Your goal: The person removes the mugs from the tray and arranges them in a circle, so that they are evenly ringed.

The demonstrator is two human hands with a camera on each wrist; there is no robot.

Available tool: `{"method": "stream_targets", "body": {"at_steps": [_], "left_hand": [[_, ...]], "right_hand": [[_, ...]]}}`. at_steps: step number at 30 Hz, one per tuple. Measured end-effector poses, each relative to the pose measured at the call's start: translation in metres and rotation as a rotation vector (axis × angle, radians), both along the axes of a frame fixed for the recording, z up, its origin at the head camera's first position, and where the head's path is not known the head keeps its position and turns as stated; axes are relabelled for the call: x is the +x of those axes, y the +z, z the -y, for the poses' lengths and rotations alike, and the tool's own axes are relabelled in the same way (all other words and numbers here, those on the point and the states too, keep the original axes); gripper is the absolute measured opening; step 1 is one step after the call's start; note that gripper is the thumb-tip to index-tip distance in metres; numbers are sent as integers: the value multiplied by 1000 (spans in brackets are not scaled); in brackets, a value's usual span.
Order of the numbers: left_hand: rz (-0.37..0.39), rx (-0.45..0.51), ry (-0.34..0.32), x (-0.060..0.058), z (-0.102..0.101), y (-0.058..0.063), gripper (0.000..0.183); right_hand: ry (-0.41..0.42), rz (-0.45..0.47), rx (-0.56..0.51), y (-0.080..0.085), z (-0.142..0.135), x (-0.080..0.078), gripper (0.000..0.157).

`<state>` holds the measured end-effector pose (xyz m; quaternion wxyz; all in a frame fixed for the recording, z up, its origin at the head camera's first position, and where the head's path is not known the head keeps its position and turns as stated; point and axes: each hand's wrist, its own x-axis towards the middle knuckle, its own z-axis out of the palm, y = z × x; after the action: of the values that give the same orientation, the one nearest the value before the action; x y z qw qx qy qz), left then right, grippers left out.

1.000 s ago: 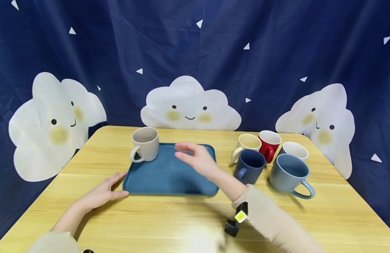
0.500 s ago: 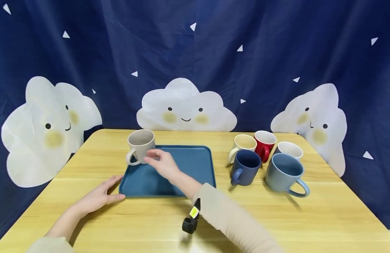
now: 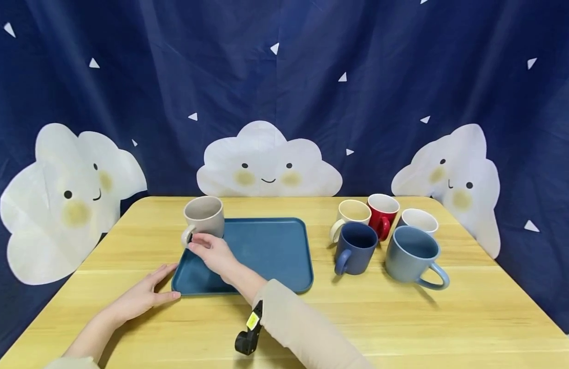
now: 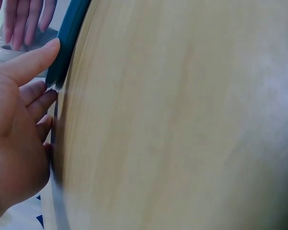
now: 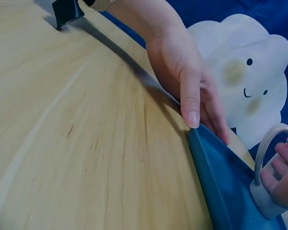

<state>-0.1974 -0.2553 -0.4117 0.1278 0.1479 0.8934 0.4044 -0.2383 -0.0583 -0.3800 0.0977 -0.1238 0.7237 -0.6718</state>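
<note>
A beige mug [image 3: 210, 224] stands upright on the back left corner of the blue tray [image 3: 270, 251]. My right hand [image 3: 216, 258] reaches over the tray to the mug, its fingertips at the handle [image 3: 186, 236]. In the right wrist view, the fingers of that right hand [image 5: 285, 184] are loosely bent beside the mug handle [image 5: 265, 148], with no clear grip visible. My left hand [image 3: 141, 295] lies at the tray's front left corner. Its thumb touches the tray edge [image 4: 69, 43] in the left wrist view, and its fingers extend along the side.
To the tray's right stand a cream mug [image 3: 353, 211], a red mug [image 3: 381, 218], a dark blue mug [image 3: 355, 251], a light blue mug [image 3: 408, 261] and a white-lined mug [image 3: 420, 220], close together. A dark blue cloud curtain [image 3: 312, 102] hangs behind the wooden table [image 3: 404, 328].
My right hand has moved left from over the tray's middle to the beige mug's handle. My left hand has stayed at the tray corner, and the mugs have not moved.
</note>
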Motion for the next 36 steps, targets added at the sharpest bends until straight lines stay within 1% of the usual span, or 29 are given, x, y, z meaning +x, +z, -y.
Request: {"method": "stream_targets", "body": {"at_steps": [4, 6, 10, 13, 18, 22, 28, 30, 32, 35, 36], "left_hand": [[9, -1, 1, 1, 1, -1, 78], [12, 2, 4, 1, 1, -1, 78], [17, 13, 4, 1, 0, 1, 78], [23, 15, 4, 1, -2, 1, 78], [11, 4, 8, 2, -2, 0, 78], [0, 9, 15, 2, -1, 0, 78], [-2, 12, 19, 2, -1, -1, 77], [7, 6, 20, 2, -2, -1, 78], [15, 5, 17, 2, -2, -1, 78], [28, 15, 18, 2, -1, -1, 79], [30, 19, 18, 2, -1, -1, 79]], "right_hand": [[42, 34, -4, -1, 4, 2, 36], [39, 35, -7, -2, 6, 2, 35], [26, 47, -48, -4, 9, 0, 35], [31, 60, -74, -4, 11, 0, 37], [20, 53, -71, -6, 12, -2, 35], [-46, 45, -76, -7, 13, -5, 29], [-223, 22, -105, -7, 16, -6, 20], [-262, 13, -90, -6, 16, -6, 18], [-281, 16, -79, -5, 15, -6, 16], [-273, -6, -24, -2, 11, -7, 16], [-273, 1, -15, -2, 10, -8, 17]]}}
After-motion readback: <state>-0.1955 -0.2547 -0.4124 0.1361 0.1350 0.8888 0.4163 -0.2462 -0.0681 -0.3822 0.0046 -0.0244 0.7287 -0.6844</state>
